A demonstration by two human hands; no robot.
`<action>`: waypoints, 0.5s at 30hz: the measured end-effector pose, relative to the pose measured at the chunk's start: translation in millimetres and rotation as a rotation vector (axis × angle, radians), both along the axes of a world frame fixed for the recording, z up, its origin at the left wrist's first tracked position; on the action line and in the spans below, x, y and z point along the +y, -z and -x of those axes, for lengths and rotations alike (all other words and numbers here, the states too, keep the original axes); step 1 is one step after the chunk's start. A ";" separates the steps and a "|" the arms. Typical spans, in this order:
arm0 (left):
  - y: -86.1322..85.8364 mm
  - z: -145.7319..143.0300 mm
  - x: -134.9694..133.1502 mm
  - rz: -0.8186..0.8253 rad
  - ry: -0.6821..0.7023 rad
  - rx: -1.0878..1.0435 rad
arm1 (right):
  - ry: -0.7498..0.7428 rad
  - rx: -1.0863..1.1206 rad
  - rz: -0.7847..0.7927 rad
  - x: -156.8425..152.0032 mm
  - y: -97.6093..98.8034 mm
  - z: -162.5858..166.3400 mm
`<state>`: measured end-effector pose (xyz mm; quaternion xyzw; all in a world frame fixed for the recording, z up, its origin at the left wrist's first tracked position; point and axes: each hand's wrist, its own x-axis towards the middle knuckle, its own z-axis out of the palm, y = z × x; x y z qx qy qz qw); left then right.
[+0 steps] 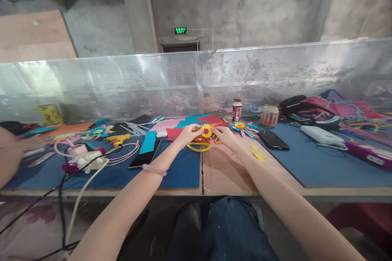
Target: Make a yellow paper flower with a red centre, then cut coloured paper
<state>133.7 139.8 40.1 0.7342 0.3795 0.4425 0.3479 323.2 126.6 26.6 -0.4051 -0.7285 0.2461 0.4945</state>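
My left hand and my right hand reach out over the middle of the table and pinch a small yellow paper flower with a red centre between their fingertips. Under the flower lie orange and red paper bits and a yellow ring. Behind it are red, pink and teal paper sheets. A finished multicoloured paper flower lies just right of my right hand. A pale bangle sits on my left wrist.
A dark phone and a teal strip lie left of my hands; another phone lies right. A glue bottle, a jar, a yellow glue gun, cables, and another person's arm are at far left. A perforated metal screen backs the table.
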 end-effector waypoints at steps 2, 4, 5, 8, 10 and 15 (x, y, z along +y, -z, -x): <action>-0.5 0.6 0.4 -0.010 -0.007 0.004 | -0.014 -0.002 0.004 -1.2 -0.4 1.0; -0.7 0.9 0.6 -0.019 -0.006 0.016 | -0.034 -0.003 0.006 -1.3 -0.2 1.8; -0.4 0.8 0.7 -0.024 -0.004 0.025 | -0.043 -0.001 0.007 -0.9 0.3 1.9; 1.5 0.4 1.0 -0.039 0.004 0.064 | -0.052 0.007 0.001 1.6 2.0 0.5; 2.8 0.3 1.7 -0.057 0.005 0.098 | -0.045 0.012 -0.005 3.1 3.0 -0.9; -3.9 -0.9 -5.2 -0.206 -0.056 0.189 | -0.016 0.015 -0.005 5.4 4.3 -2.3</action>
